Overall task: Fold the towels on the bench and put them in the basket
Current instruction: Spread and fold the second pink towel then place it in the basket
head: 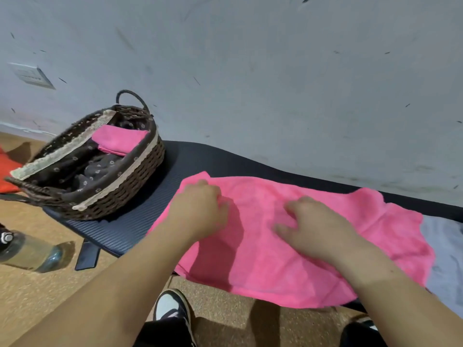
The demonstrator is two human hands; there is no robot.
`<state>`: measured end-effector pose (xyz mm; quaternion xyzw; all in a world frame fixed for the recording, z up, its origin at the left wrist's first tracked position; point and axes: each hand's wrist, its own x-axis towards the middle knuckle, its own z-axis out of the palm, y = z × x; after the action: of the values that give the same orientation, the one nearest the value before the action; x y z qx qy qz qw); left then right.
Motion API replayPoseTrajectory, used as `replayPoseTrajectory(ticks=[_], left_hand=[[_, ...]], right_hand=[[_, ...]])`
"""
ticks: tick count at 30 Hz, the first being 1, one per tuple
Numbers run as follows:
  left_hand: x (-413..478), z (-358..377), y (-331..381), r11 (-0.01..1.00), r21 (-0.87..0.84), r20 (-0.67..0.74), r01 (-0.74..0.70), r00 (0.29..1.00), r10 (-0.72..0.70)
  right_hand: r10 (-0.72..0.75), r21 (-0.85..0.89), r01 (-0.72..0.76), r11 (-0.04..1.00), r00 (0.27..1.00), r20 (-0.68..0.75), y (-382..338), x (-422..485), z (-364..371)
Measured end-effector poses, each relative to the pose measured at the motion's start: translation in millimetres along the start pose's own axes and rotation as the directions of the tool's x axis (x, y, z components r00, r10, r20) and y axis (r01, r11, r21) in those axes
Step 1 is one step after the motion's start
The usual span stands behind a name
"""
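Pink towel (288, 266) lies spread flat on the bench (195, 159), right of the basket (140, 169). Both hands rest on it, apart. Left hand (200, 209) is nearer the basket, fingers curled, possibly pinching cloth; blurred, cannot tell. Right hand (318, 226) lies with fingers spread, loosely bent. A folded pink towel (117, 140) sits inside the basket.

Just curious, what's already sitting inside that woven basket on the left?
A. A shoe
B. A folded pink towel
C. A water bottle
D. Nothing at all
B: a folded pink towel lies inside the basket, at the end nearer the wall.
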<state>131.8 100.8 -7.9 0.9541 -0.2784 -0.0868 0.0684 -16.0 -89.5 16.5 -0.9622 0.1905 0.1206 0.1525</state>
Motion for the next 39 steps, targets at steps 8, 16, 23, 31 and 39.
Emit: replayPoseTrajectory(ticks=[8,16,23,31,39], left_hand=[[54.2,17.9,-42.5,0.863,-0.475,-0.141,0.174,0.953,-0.269],[65.9,-14.7,-38.9,0.873,-0.408,-0.076,0.267,0.943,-0.324],[67.7,1.2,-39.0,0.910,-0.304,0.045,0.283,0.958,-0.283],[67.2,-23.3,-39.5,0.409,-0.852,0.066,0.327,0.842,-0.536],[63.7,-22.8,-39.2,0.473,-0.856,0.018,0.208,0.927,-0.376]], right_hand=[[-0.094,0.040,0.091,0.995,0.993,0.074,-26.0,33.6,38.5],[-0.136,0.092,0.128,0.988,0.986,0.092,-18.0,36.5,39.1],[-0.107,0.060,0.100,0.993,0.987,0.123,-28.2,36.0,35.5],[-0.088,0.079,0.078,0.994,0.987,0.134,-30.0,37.4,33.9],[-0.077,0.104,0.064,0.993,0.989,0.124,-42.6,32.4,20.8]])
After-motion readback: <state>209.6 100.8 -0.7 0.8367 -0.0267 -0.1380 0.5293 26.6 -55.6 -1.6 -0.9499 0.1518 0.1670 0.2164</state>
